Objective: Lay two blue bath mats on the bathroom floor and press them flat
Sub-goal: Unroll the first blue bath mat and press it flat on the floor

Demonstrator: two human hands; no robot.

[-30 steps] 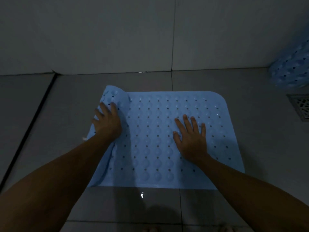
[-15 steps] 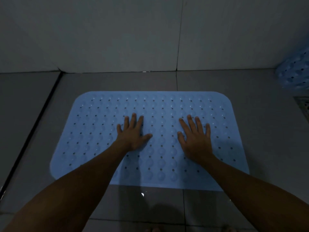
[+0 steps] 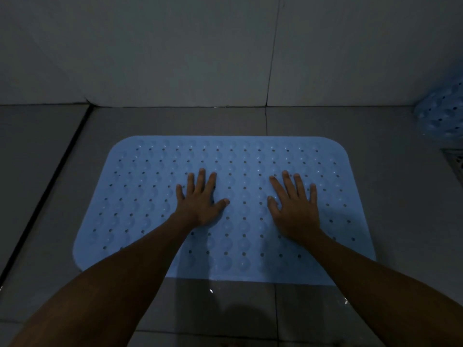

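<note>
A light blue bath mat (image 3: 140,196) with rows of bumps and small holes lies spread flat on the grey tiled floor, its far edge close to the wall. My left hand (image 3: 200,200) presses on the mat's middle with fingers straight and spread. My right hand (image 3: 294,204) presses flat on the mat a little to the right, fingers spread too. A second blue mat (image 3: 443,111) sits bunched up at the far right edge of the view, partly cut off.
A metal floor drain grate (image 3: 454,164) lies in the floor at the right, just below the bunched mat. A grey tiled wall (image 3: 175,51) rises right behind the mat. A dark floor joint (image 3: 50,184) runs diagonally at the left.
The mat's folded left part has been laid open and flat. My left hand moved from that left fold to the mat's middle. My right hand stayed in place.
</note>
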